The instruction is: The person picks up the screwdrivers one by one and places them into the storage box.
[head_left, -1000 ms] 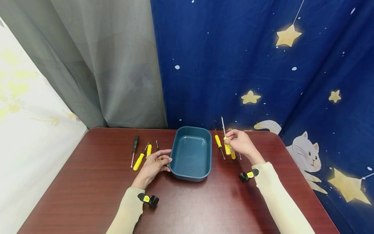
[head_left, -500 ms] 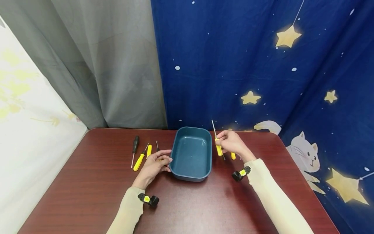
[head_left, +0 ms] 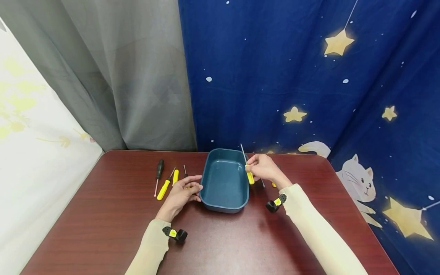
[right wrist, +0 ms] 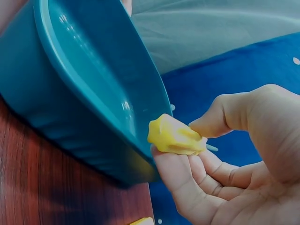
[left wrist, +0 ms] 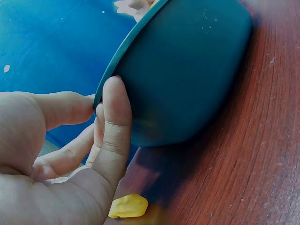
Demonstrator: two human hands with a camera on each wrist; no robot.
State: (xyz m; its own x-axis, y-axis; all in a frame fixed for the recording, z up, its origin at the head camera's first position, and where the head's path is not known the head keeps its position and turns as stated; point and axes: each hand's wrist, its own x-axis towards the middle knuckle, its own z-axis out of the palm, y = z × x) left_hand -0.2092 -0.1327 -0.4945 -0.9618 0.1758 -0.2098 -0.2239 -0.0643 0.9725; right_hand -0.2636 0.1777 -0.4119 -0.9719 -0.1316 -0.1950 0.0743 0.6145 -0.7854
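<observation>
My right hand pinches a screwdriver by its yellow handle, the thin shaft pointing up and away. It is held at the right rim of a deep blue-green plastic bin. In the right wrist view the handle sits between thumb and fingers, its butt end overlapping the bin's rim. My left hand grips the bin's left rim; the left wrist view has a fingertip against the outer wall and another digit at the lip. The bin's inside shows bare.
Left of the bin lie a black-handled screwdriver, a yellow one and more, partly behind my left hand. More screwdrivers lie under my right hand, one yellow handle showing. Curtains hang behind the table.
My right hand has moved left with the screwdriver, from over the right-hand screwdrivers to the bin's right rim. The left hand and the bin have stayed in place.
</observation>
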